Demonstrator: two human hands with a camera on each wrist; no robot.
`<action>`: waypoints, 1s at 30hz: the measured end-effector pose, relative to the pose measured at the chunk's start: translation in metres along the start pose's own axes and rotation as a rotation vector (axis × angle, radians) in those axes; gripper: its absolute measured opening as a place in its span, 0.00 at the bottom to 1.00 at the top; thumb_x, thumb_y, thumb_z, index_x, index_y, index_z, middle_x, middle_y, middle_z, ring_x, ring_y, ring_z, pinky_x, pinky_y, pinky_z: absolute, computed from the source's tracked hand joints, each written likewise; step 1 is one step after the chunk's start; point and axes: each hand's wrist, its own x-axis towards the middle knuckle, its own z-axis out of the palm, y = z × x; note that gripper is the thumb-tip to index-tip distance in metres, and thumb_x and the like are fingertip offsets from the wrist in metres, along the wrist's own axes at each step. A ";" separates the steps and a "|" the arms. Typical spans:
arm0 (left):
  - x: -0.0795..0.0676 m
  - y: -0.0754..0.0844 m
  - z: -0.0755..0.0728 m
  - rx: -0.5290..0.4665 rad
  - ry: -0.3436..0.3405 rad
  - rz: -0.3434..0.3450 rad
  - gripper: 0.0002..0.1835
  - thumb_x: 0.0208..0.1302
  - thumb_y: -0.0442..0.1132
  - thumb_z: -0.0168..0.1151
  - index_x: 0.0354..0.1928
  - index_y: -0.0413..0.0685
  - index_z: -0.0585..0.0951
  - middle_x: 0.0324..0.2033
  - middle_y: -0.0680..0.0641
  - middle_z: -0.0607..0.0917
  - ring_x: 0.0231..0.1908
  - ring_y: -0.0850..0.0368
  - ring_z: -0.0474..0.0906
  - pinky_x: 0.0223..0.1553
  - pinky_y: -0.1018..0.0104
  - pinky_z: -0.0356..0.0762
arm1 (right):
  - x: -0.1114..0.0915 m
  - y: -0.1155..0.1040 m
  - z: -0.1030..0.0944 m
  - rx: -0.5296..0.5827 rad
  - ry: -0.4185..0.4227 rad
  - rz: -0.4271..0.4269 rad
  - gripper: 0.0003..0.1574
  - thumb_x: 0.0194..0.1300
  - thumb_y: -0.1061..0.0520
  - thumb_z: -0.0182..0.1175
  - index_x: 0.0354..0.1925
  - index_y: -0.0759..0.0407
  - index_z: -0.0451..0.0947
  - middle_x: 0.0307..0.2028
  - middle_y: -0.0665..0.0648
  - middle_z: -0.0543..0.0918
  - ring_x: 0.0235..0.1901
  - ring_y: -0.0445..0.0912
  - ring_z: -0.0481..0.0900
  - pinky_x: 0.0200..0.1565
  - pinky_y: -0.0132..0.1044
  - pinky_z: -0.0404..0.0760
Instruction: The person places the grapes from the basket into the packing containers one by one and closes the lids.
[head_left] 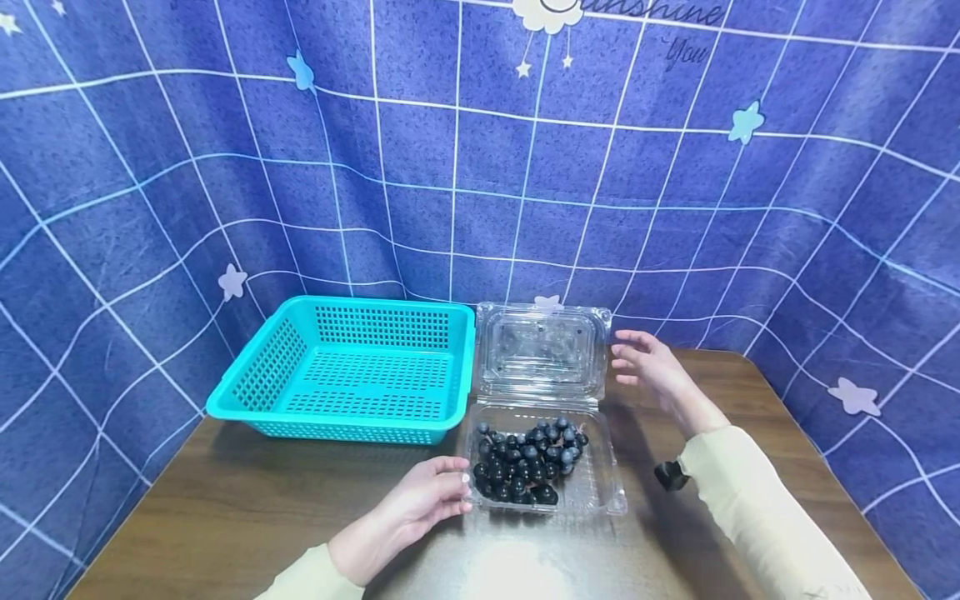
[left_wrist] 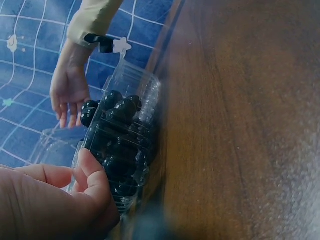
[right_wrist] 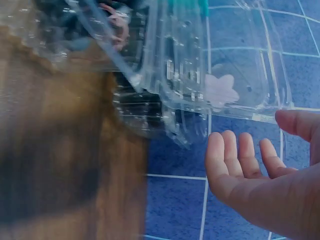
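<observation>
A hinged clear plastic fruit box [head_left: 592,479] stands on the table with its lid [head_left: 543,346] raised at the back. A bunch of dark grapes [head_left: 528,458] lies inside, toward the left of the base. My left hand [head_left: 427,500] is at the box's left side; in the left wrist view its thumb and fingers [left_wrist: 91,167] pinch the rim beside the grapes [left_wrist: 120,130]. Beside the lid's right edge is my right hand [head_left: 652,367], fingers spread. In the right wrist view the thumb [right_wrist: 295,122] overlaps the lid's corner, and the palm holds nothing.
A turquoise perforated basket [head_left: 337,429] stands to the left of the box, close against its lid side. Behind the wooden table [head_left: 225,500] hangs a blue checked curtain [head_left: 420,167], which also wraps round both sides. A black strap device [head_left: 671,476] is on the right wrist.
</observation>
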 end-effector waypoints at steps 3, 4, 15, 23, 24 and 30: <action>0.000 0.001 0.000 -0.003 0.000 -0.001 0.28 0.55 0.24 0.51 0.59 0.24 0.58 0.28 0.50 0.71 0.29 0.61 0.72 0.35 0.70 0.77 | 0.005 -0.007 -0.001 0.007 0.002 -0.012 0.34 0.71 0.58 0.48 0.68 0.68 0.50 0.44 0.49 0.73 0.42 0.42 0.76 0.45 0.36 0.81; 0.000 0.001 0.000 -0.002 0.000 -0.004 0.28 0.55 0.24 0.51 0.59 0.24 0.58 0.28 0.49 0.71 0.29 0.61 0.71 0.36 0.70 0.77 | 0.007 -0.009 -0.001 0.014 -0.002 -0.015 0.34 0.70 0.58 0.49 0.68 0.67 0.50 0.44 0.49 0.73 0.41 0.41 0.76 0.46 0.36 0.81; 0.000 0.001 -0.001 0.005 -0.005 -0.015 0.29 0.56 0.25 0.52 0.60 0.24 0.58 0.31 0.47 0.71 0.30 0.60 0.71 0.37 0.69 0.77 | 0.018 -0.025 0.002 0.030 -0.022 -0.020 0.31 0.71 0.59 0.46 0.67 0.68 0.51 0.42 0.50 0.75 0.38 0.40 0.76 0.46 0.36 0.80; 0.000 0.003 0.000 0.001 0.000 -0.020 0.29 0.56 0.24 0.52 0.60 0.24 0.57 0.32 0.46 0.71 0.29 0.60 0.71 0.36 0.70 0.77 | 0.024 -0.036 0.001 -0.031 0.005 -0.028 0.29 0.72 0.55 0.47 0.66 0.68 0.58 0.40 0.49 0.74 0.40 0.41 0.74 0.43 0.32 0.79; 0.000 0.003 0.000 0.002 0.001 -0.021 0.29 0.55 0.24 0.52 0.60 0.24 0.57 0.32 0.45 0.71 0.29 0.60 0.71 0.36 0.70 0.77 | 0.024 -0.037 0.001 -0.034 0.006 -0.028 0.29 0.72 0.55 0.46 0.65 0.68 0.59 0.40 0.49 0.74 0.39 0.41 0.75 0.42 0.31 0.79; 0.001 0.002 0.000 0.002 0.006 -0.025 0.30 0.54 0.24 0.53 0.60 0.25 0.58 0.34 0.45 0.71 0.29 0.60 0.71 0.36 0.69 0.77 | 0.027 -0.040 0.001 -0.035 0.012 -0.023 0.22 0.72 0.56 0.46 0.58 0.69 0.65 0.36 0.50 0.75 0.37 0.40 0.75 0.41 0.31 0.80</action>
